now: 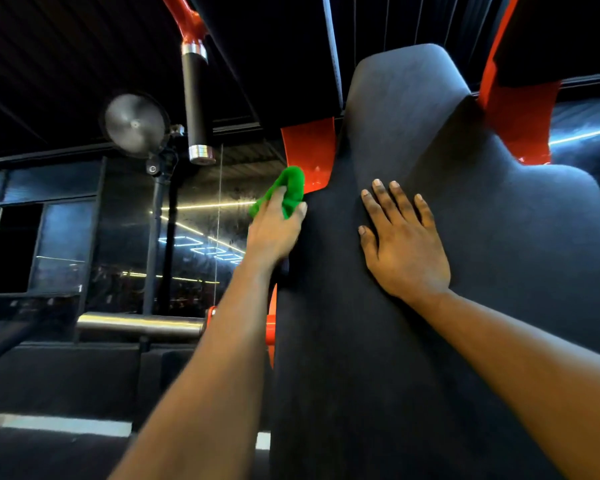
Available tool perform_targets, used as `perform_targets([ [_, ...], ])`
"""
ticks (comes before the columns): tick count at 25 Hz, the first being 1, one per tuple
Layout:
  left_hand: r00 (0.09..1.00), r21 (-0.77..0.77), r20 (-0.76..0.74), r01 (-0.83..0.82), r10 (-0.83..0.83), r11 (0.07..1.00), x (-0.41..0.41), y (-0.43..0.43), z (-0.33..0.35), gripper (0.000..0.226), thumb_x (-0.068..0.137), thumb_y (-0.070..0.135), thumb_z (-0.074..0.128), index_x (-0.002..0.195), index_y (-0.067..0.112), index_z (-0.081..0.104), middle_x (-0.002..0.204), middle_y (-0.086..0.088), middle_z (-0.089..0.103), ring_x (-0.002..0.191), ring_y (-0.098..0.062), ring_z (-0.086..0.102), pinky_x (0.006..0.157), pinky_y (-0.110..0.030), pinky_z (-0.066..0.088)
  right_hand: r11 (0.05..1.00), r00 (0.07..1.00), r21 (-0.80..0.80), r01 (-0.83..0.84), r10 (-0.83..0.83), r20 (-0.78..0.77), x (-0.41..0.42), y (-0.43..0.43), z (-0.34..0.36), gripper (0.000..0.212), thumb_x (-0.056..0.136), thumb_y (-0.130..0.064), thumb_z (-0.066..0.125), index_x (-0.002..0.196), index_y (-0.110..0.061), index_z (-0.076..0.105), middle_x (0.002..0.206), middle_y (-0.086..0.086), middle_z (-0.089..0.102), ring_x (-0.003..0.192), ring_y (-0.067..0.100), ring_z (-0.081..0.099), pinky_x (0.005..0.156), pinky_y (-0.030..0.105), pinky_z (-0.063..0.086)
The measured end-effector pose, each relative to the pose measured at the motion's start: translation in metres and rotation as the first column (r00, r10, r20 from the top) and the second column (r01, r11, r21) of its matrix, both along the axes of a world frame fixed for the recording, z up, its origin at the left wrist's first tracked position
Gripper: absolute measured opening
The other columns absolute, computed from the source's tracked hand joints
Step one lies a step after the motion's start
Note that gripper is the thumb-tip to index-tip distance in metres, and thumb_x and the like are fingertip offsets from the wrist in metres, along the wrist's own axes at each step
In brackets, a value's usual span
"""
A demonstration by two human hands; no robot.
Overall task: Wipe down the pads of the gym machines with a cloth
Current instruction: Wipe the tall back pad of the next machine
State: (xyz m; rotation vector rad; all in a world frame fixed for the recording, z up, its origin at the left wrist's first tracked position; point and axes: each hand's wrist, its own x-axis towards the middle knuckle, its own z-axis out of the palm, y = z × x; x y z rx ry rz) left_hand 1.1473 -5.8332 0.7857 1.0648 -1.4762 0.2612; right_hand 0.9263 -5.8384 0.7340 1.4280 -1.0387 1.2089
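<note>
A large black back pad of a red-framed gym machine fills the right half of the view, standing upright and narrowing toward its top. My left hand grips a bright green cloth against the pad's left edge, beside a red bracket. My right hand lies flat on the middle of the pad with its fingers straight and spread, holding nothing.
A black handle grip with chrome ends hangs from a red arm at upper left. A round fan stands on a pole beside it. A chrome bar juts out left of the pad, low down. Mirrored walls lie behind.
</note>
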Motion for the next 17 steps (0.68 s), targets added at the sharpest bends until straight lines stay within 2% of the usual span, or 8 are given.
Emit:
perform_targets([
  [2, 0.977, 0.014, 0.191, -0.098, 0.093, 0.995, -0.005, -0.002, 0.028, 0.061, 0.097, 0.045, 0.057, 0.152, 0.027, 0.037, 0.145, -0.012, 0.054, 0.131, -0.033, 0.051, 0.107, -0.037, 0.041, 1.0, 1.0, -0.003, -0.003, 0.003, -0.001, 0.0, -0.001, 0.0, 0.058, 0.106, -0.044, 0.027, 0.159, -0.022, 0.023, 0.167, 0.0, 0.019, 0.155, 0.019, 0.01, 0.126, 0.047, 0.011],
  [3, 0.972, 0.003, 0.199, -0.125, 0.122, 0.992, -0.004, -0.003, 0.028, 0.056, 0.099, 0.04, 0.056, 0.151, 0.029, 0.039, 0.141, -0.013, 0.057, 0.129, -0.034, 0.053, 0.104, -0.037, 0.041, 1.0, 1.0, -0.002, -0.013, 0.013, -0.006, 0.0, -0.001, 0.0, 0.058, 0.106, -0.044, 0.027, 0.159, -0.022, 0.023, 0.167, 0.0, 0.019, 0.155, 0.019, 0.01, 0.126, 0.047, 0.01],
  [5, 0.992, -0.026, 0.054, -0.114, 0.116, 0.993, 0.007, -0.002, 0.006, 0.051, 0.1, 0.028, 0.055, 0.149, 0.032, 0.043, 0.133, -0.016, 0.062, 0.121, -0.038, 0.058, 0.102, -0.041, 0.045, 1.0, 1.0, -0.009, -0.027, 0.027, -0.009, 0.001, -0.001, -0.001, 0.058, 0.106, -0.043, 0.028, 0.159, -0.021, 0.024, 0.167, 0.001, 0.02, 0.155, 0.02, 0.011, 0.126, 0.047, 0.01],
  [7, 0.995, -0.049, -0.083, -0.054, 0.05, 0.997, 0.013, 0.004, -0.043, 0.054, 0.098, 0.015, 0.056, 0.149, 0.031, 0.045, 0.127, -0.02, 0.064, 0.112, -0.041, 0.062, 0.097, -0.045, 0.048, 1.0, 1.0, -0.014, -0.015, 0.015, -0.003, 0.0, -0.001, 0.0, 0.058, 0.106, -0.042, 0.03, 0.159, -0.02, 0.025, 0.167, 0.001, 0.021, 0.155, 0.021, 0.013, 0.125, 0.047, 0.012],
  [10, 0.999, -0.021, -0.036, 0.001, -0.002, 1.0, 0.019, 0.031, -0.129, 0.061, 0.096, 0.004, 0.056, 0.151, 0.027, 0.043, 0.129, -0.02, 0.064, 0.11, -0.039, 0.064, 0.095, -0.042, 0.05, 1.0, 1.0, -0.003, -0.006, 0.006, 0.005, 0.002, 0.001, -0.001, 0.058, 0.105, -0.041, 0.031, 0.159, -0.02, 0.025, 0.167, 0.002, 0.021, 0.155, 0.021, 0.013, 0.125, 0.048, 0.012],
  [12, 1.0, 0.046, 0.02, 0.022, -0.023, 0.999, 0.022, 0.033, -0.151, 0.064, 0.098, 0.005, 0.053, 0.156, 0.025, 0.032, 0.134, -0.022, 0.06, 0.115, -0.04, 0.061, 0.097, -0.04, 0.048, 1.0, 1.0, 0.001, -0.006, 0.006, 0.007, 0.004, 0.002, -0.002, 0.058, 0.105, -0.041, 0.031, 0.159, -0.02, 0.024, 0.167, 0.002, 0.021, 0.155, 0.022, 0.013, 0.125, 0.049, 0.012],
  [15, 0.995, 0.051, 0.093, 0.027, -0.032, 0.998, 0.013, 0.011, -0.103, 0.075, 0.101, 0.008, 0.048, 0.161, 0.022, 0.007, 0.152, -0.021, 0.041, 0.132, -0.043, 0.046, 0.11, -0.048, 0.039, 1.0, 1.0, 0.011, 0.001, -0.001, 0.001, 0.001, 0.003, -0.001, 0.058, 0.106, -0.041, 0.03, 0.159, -0.02, 0.023, 0.167, 0.002, 0.02, 0.155, 0.022, 0.013, 0.125, 0.049, 0.012],
  [17, 0.992, -0.005, 0.11, 0.061, -0.061, 0.998, 0.005, -0.002, -0.065, 0.076, 0.101, 0.006, 0.046, 0.161, 0.017, 0.001, 0.162, -0.015, 0.025, 0.144, -0.038, 0.031, 0.117, -0.041, 0.027, 1.0, 1.0, -0.002, 0.005, -0.005, 0.001, 0.0, 0.001, -0.002, 0.058, 0.106, -0.042, 0.03, 0.159, -0.02, 0.024, 0.167, 0.002, 0.021, 0.155, 0.022, 0.013, 0.125, 0.048, 0.012],
])
